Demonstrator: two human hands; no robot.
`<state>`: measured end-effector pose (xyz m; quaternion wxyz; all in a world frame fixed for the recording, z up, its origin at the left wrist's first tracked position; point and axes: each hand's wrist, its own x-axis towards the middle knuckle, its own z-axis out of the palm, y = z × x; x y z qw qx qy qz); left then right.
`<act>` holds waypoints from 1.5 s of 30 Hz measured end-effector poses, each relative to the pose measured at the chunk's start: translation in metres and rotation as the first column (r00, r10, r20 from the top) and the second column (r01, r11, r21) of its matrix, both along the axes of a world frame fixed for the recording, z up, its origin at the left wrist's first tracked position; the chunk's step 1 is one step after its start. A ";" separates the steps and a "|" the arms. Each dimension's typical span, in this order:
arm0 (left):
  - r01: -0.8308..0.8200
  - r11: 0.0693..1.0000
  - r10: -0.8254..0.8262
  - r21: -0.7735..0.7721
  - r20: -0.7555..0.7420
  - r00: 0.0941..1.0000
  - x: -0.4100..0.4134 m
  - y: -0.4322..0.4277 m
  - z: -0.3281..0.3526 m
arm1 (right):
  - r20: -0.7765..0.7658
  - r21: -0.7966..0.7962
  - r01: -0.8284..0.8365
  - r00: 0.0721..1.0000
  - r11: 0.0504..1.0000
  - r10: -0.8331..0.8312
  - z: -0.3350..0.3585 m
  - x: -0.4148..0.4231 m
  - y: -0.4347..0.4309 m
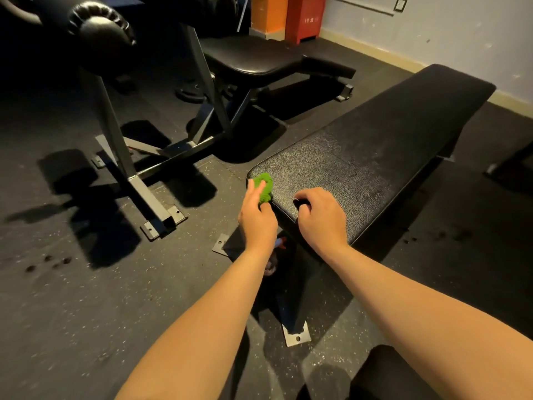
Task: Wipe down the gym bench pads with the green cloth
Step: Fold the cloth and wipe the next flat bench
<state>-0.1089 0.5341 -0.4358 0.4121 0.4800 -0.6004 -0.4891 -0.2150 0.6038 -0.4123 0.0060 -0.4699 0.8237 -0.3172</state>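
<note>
Green cloth (265, 187): bunched into a small wad on the near left corner of the flat bench pad (375, 145), right at the pad's rounded edge.
Left hand (256, 219): reaches in from the floor side of that corner and pinches the wad. The thumb lies along the cloth's left side and the fingers are hidden behind it. The cloth sticks out beyond the fingertips, on the far side of the hand.
Right hand (321, 217): rests on the pad's near end, just beside the cloth hand and apart from the cloth. Its fingers are curled under, knuckles up, and nothing shows in them.
Flat bench pad: black and textured, running from the 2 hands away toward the pale wall (447, 24).
Foot plate (297, 336): a steel plate on the bench's leg, on the floor below the forearms.
Second bench (253, 56): black padded seat, well apart, beyond the pad's left edge.
Roller pad (99, 31): black, at the top left on a steel frame (144, 194).
Floor (72, 298): dark speckled rubber.
Boxes: 1 orange box (268, 13) and 1 red box (305, 15) by the far wall.
</note>
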 end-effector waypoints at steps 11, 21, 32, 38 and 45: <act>0.284 0.945 -0.272 -0.161 0.090 0.958 0.013 0.041 -0.018 | 0.042 -0.022 0.028 0.999 0.999 -0.027 -0.001 0.003 0.006; -0.035 0.993 0.050 0.112 -0.131 0.990 0.008 -0.012 0.008 | 0.025 -0.047 0.011 1.000 0.999 -0.010 -0.003 0.001 0.004; 0.049 0.998 -0.044 0.042 -0.120 0.992 -0.002 0.037 0.004 | 0.130 0.068 -0.194 0.974 0.979 0.184 0.006 -0.017 0.011; 0.114 0.993 -0.115 -0.009 -0.071 0.991 -0.006 0.082 -0.005 | -0.098 0.014 -0.161 0.982 0.987 0.162 -0.017 -0.022 0.062; 0.248 0.961 -0.247 -0.126 0.023 0.969 -0.003 0.111 -0.012 | 0.057 -0.179 -0.113 0.991 0.977 0.125 -0.015 -0.010 0.083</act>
